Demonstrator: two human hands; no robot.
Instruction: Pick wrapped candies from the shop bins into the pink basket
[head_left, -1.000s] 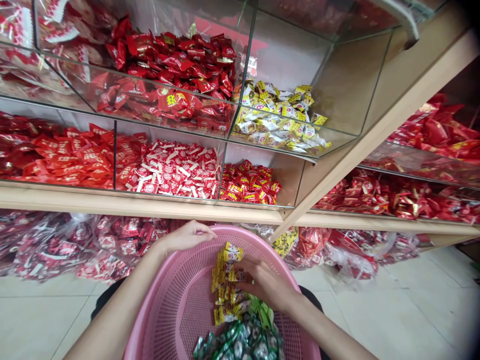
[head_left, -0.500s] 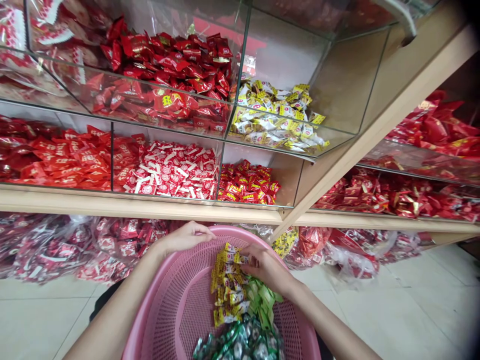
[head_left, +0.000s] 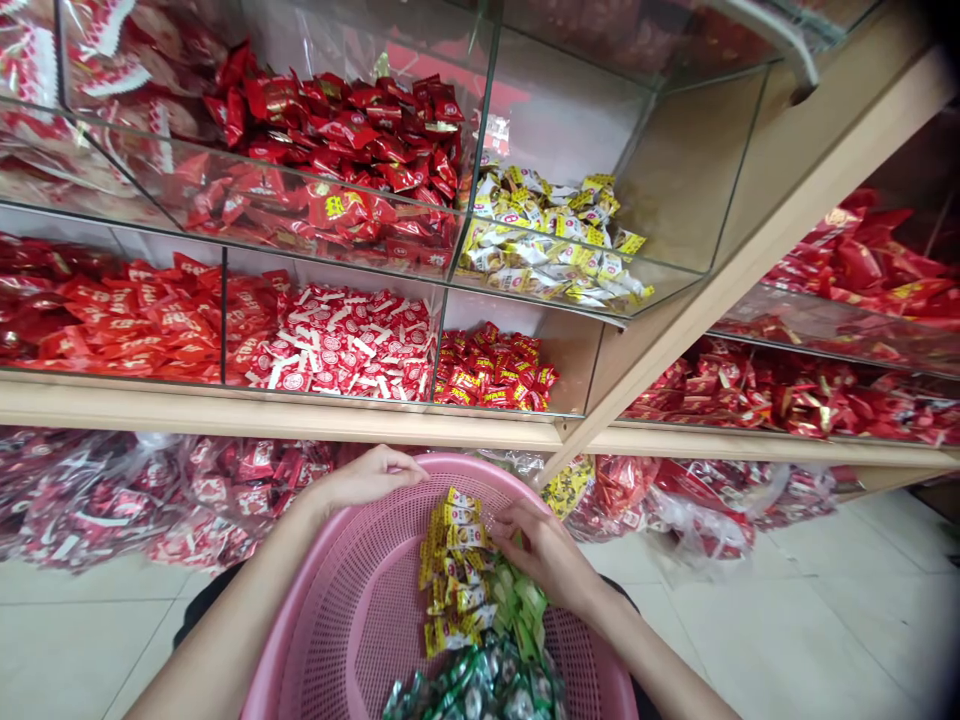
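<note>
- At the bottom centre of the frame sits a pink perforated plastic basket [head_left: 352, 610], with the person's two forearms reaching into it from below.
- The left hand [head_left: 369, 476] rests on the basket's far rim at centre-left, fingers curled over the edge and gripping it; it holds nothing else.
- The right hand [head_left: 541, 545] lies inside the basket, right of centre, fingertips [head_left: 501, 522] pinching the top of a pile of yellow-wrapped candies [head_left: 452, 570].
- That yellow pile runs in a strip down the basket's middle; just right of it lie light green wrappers [head_left: 525, 605], partly under the right hand.
- Dark green and silver candies [head_left: 480, 690] fill the basket's near edge at the bottom of the frame.
- Above, glass shelf bins hold red-wrapped candies [head_left: 352, 130] at upper centre, yellow-and-white candies [head_left: 551, 240] to their right, and red-and-white candies [head_left: 345, 340] in the middle row.
- Clear bags of red sweets [head_left: 150, 495] lie on the tiled floor at lower left.
</note>
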